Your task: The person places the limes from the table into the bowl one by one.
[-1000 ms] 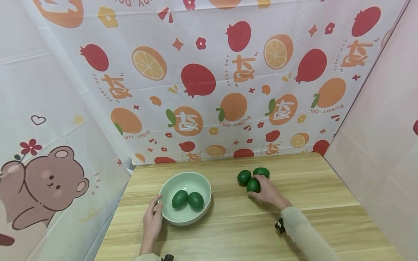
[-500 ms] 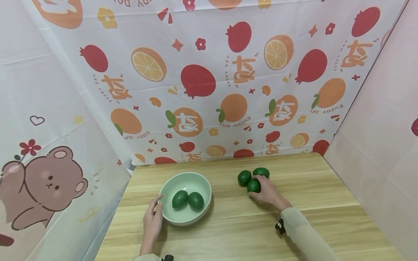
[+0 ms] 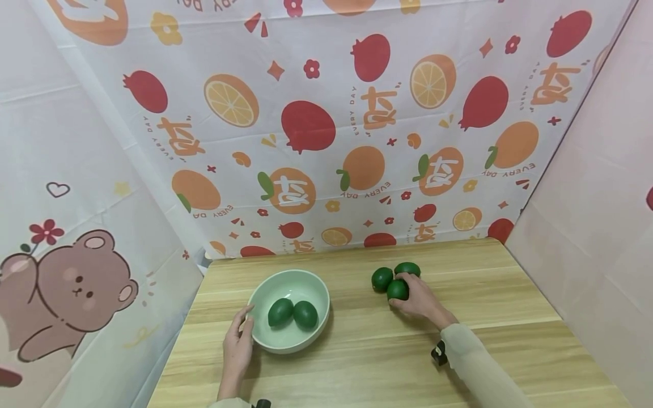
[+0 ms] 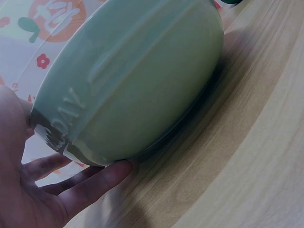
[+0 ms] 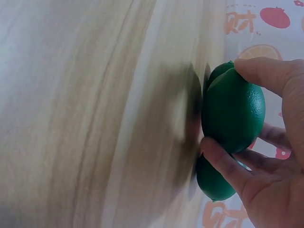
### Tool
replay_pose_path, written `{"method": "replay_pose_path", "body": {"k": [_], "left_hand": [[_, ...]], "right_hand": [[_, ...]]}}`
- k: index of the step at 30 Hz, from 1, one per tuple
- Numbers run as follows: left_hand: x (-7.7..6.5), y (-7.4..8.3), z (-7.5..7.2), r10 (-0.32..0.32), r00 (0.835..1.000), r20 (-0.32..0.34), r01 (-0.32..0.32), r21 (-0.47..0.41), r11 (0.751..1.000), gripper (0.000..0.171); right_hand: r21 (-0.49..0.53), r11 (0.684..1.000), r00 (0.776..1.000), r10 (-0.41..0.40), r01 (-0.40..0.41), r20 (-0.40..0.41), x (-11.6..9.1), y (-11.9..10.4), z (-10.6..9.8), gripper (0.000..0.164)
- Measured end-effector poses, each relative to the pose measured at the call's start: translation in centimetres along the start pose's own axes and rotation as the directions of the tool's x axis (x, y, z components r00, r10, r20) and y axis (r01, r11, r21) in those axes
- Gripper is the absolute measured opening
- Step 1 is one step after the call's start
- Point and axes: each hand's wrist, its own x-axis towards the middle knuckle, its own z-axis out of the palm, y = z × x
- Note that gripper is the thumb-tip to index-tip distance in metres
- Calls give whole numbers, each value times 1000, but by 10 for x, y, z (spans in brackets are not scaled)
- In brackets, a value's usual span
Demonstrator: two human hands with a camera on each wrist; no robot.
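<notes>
My right hand (image 3: 419,297) pinches a dark green lime (image 3: 397,290) between thumb and fingers at the back right of the table. Two more limes lie right beside it: one on the left (image 3: 382,279) and one behind (image 3: 407,269). In the right wrist view, the held lime (image 5: 233,111) partly covers the others. On the left, my left hand (image 3: 237,348) rests its loosely extended fingers against the side of a pale green bowl (image 3: 285,341). Inside the bowl lie two limes (image 3: 281,312), side by side. From the left wrist, the bowl's outer wall (image 4: 142,85) shows raised lettering.
The light wooden table (image 3: 357,362) carries the bowl and the limes. A fruit-printed cloth (image 3: 331,170) stands behind its far edge. Pale cloth walls flank it, the left one with a printed bear (image 3: 84,283).
Almost nothing differs. The pinched lime and my right hand have shifted very slightly to the right; my left hand stays at the bowl.
</notes>
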Motion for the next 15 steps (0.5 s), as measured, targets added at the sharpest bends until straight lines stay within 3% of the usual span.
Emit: {"method": "replay_pose_path", "body": {"k": [15], "left_hand": [[1, -1, 0, 2, 1000, -1, -2, 6, 1000, 50]], "right_hand": [[-5, 998, 997, -57, 57, -44, 5, -7, -11, 62]]}}
